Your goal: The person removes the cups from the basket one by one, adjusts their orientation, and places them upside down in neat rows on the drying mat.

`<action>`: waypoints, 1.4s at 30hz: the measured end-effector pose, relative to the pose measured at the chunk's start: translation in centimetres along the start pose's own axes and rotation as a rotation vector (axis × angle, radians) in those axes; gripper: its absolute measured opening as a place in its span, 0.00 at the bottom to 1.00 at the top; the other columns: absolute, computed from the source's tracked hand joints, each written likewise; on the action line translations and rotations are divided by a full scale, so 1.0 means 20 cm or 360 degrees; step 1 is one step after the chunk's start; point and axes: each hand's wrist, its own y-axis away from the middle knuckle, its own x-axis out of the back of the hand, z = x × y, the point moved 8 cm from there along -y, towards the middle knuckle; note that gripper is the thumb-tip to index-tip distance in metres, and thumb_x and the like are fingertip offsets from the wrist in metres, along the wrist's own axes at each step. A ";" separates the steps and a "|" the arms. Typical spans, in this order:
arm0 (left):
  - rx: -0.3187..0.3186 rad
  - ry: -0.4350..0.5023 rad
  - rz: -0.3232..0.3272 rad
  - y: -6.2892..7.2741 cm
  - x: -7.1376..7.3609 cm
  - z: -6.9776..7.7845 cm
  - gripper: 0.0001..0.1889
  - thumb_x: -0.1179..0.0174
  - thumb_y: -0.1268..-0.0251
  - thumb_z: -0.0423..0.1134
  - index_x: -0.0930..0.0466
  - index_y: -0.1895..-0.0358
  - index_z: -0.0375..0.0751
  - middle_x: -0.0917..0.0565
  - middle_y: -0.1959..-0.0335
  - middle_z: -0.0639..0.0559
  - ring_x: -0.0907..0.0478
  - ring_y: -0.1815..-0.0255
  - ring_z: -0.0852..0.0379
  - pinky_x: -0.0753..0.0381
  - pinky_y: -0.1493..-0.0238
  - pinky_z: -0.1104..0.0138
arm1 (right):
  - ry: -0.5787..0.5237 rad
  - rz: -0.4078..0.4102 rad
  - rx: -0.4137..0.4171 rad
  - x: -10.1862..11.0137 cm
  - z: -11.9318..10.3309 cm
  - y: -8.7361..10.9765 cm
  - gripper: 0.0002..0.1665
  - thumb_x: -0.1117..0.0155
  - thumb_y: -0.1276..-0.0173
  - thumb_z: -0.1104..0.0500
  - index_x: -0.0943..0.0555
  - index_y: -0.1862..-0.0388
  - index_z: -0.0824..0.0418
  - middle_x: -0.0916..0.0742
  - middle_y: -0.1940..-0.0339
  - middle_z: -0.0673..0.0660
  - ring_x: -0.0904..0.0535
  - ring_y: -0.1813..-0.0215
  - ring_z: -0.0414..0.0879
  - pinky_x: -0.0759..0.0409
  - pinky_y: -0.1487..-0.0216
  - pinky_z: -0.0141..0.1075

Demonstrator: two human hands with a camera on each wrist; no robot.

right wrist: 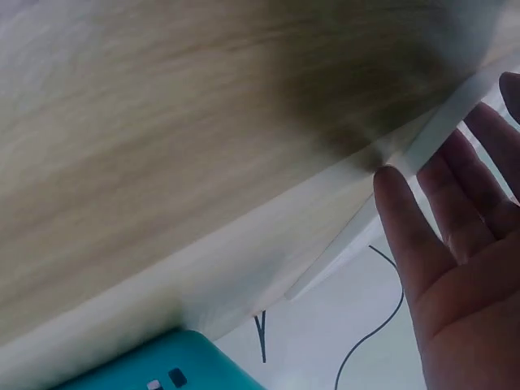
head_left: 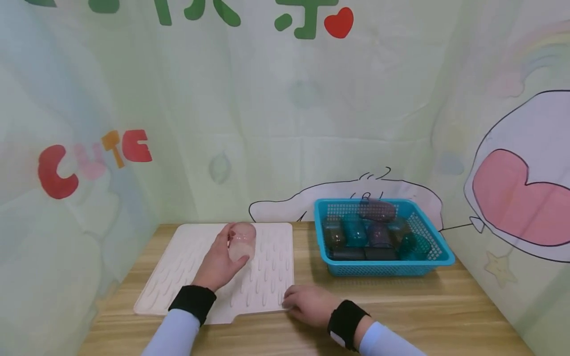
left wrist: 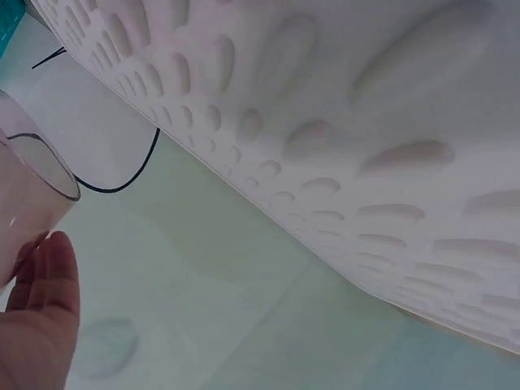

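Observation:
My left hand point(head_left: 220, 266) grips a clear pink cup point(head_left: 243, 236) over the far half of a white ridged mat point(head_left: 273, 277). In the left wrist view the round rim of the cup point(left wrist: 36, 191) shows, with fingers point(left wrist: 50, 276) curled against its side. My right hand point(head_left: 311, 304) rests at the near right corner of the mat, holding nothing. From the right wrist its fingers point(right wrist: 398, 219) look loosely extended beside the mat's edge.
A blue plastic basket point(head_left: 378, 270) stands at the back right of the wooden table point(head_left: 267, 338). Inside are several dark, teal and purple see-through cups point(head_left: 355, 232). A printed cloth point(head_left: 276, 148) hangs behind the table and along its sides.

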 end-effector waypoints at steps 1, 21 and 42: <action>0.0025 0.0014 0.0006 -0.01 0.01 -0.03 0.50 0.26 0.43 0.42 0.48 0.23 0.38 0.24 0.40 0.34 0.23 0.41 0.40 0.20 0.40 0.46 | 0.0009 -0.0007 0.0002 0.00 0.00 0.00 0.12 0.36 0.26 0.54 0.13 0.46 0.48 0.15 0.46 0.44 0.19 0.44 0.35 0.20 0.41 0.29; 0.0463 0.0164 0.0171 -0.20 0.19 -0.59 0.49 0.32 0.36 0.39 0.58 0.22 0.33 0.32 0.38 0.26 0.26 0.43 0.32 0.23 0.42 0.43 | 0.0032 -0.0019 0.0030 -0.01 -0.01 0.01 0.13 0.36 0.26 0.57 0.14 0.45 0.51 0.15 0.46 0.46 0.19 0.44 0.35 0.21 0.41 0.26; 0.0634 0.0034 0.0047 -0.33 0.19 -0.88 0.53 0.38 0.32 0.50 0.66 0.21 0.29 0.38 0.32 0.16 0.33 0.37 0.23 0.29 0.37 0.34 | -0.0078 -0.0087 -0.0031 0.00 0.00 0.04 0.17 0.39 0.24 0.56 0.16 0.39 0.48 0.16 0.42 0.46 0.20 0.41 0.35 0.20 0.40 0.28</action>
